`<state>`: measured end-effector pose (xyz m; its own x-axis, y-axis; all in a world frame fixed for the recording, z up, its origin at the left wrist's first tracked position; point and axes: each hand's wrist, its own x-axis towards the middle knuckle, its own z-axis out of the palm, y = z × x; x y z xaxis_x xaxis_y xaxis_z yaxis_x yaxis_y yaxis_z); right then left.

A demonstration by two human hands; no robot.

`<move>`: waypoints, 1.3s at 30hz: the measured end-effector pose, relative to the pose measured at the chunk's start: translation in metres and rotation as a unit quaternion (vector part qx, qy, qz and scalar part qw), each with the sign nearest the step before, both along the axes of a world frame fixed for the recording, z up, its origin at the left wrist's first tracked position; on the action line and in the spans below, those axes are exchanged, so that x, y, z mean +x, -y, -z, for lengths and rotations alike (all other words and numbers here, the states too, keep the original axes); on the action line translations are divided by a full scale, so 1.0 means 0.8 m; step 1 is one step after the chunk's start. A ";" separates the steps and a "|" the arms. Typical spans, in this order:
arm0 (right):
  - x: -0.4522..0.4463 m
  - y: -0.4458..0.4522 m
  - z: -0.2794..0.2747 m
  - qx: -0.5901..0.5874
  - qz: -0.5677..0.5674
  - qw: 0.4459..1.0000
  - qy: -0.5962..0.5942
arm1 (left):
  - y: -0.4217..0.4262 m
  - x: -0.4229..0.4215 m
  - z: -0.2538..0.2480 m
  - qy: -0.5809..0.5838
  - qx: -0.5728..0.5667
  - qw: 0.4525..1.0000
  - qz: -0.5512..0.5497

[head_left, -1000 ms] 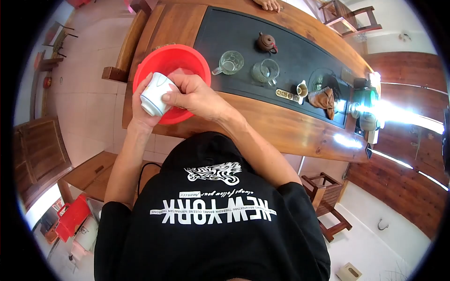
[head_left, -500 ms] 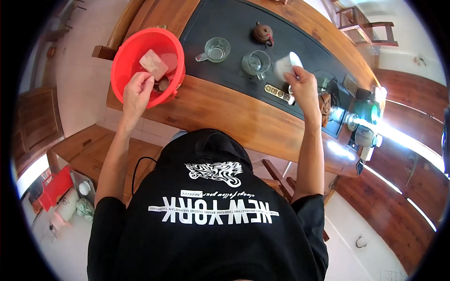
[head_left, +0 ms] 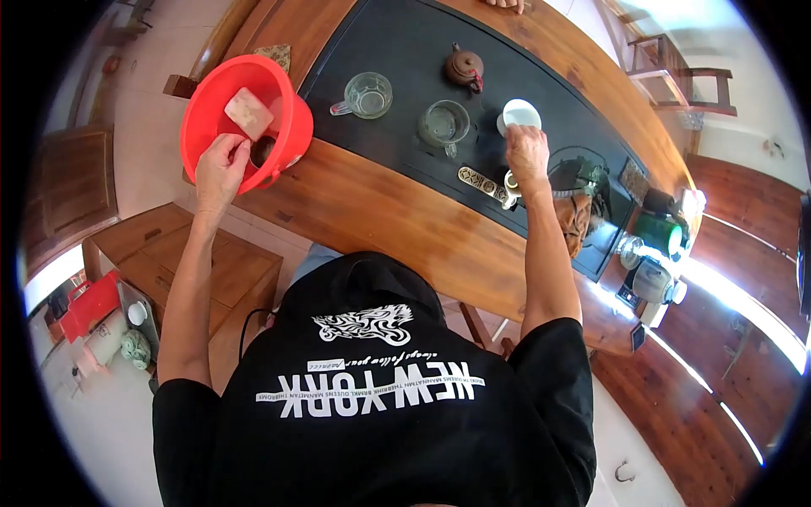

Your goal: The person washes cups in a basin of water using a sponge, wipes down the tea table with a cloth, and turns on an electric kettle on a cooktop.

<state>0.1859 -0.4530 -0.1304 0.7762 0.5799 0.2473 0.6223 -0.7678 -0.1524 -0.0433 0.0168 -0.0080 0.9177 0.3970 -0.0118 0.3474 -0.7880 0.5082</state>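
Note:
My left hand (head_left: pixel 222 167) reaches over the near rim of a red bucket (head_left: pixel 300 135), thumb and fingers pinched together. Just beyond the fingertips, inside the bucket, is a pale, stained rectangular block (head_left: pixel 249 111); whether the fingers grip it I cannot tell. Something brown (head_left: pixel 263 150) lies lower in the bucket. On the dark tea tray (head_left: pixel 380 156), my right hand (head_left: pixel 528 154) grips the near edge of a white cup (head_left: pixel 521 111), whose mouth faces up. Close to that wrist are a small white cup (head_left: pixel 510 182) and a patterned strip (head_left: pixel 482 181).
Two glass mugs, a left one (head_left: pixel 368 95) and a right one (head_left: pixel 443 124), stand on the tray below a brown teapot (head_left: pixel 465 66). A brown carved object (head_left: pixel 576 221) and jars (head_left: pixel 655 232) are at right. Another person's hand (head_left: pixel 507 4) rests at the far edge.
The white cup has gone from tilted to upright in my right hand. My left hand stays pinched at the bucket. The whole view has shifted slightly.

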 end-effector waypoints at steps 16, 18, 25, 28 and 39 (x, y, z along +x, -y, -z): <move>0.000 -0.010 0.014 -0.056 -0.019 0.998 0.031 | -0.003 -0.001 0.003 0.008 0.019 1.000 0.003; 0.000 -0.010 0.015 -0.062 -0.019 0.998 0.020 | -0.004 -0.002 0.001 0.011 0.019 1.000 0.010; -0.045 -0.048 -0.052 0.048 0.032 0.998 -0.013 | 0.000 -0.004 -0.007 0.022 -0.020 0.999 0.016; -0.070 -0.078 -0.085 0.111 0.007 0.993 -0.028 | -0.006 -0.005 -0.009 0.001 -0.080 0.996 0.037; -0.144 -0.227 -0.187 0.227 -0.012 0.966 -0.126 | -0.079 0.083 0.006 -0.243 0.083 0.930 0.262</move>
<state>0.0703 -0.2715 0.0189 0.8323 0.4750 0.2858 0.5386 -0.5713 -0.6193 0.0233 0.0798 -0.0126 0.8884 -0.0709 -0.4535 0.0493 -0.9675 0.2478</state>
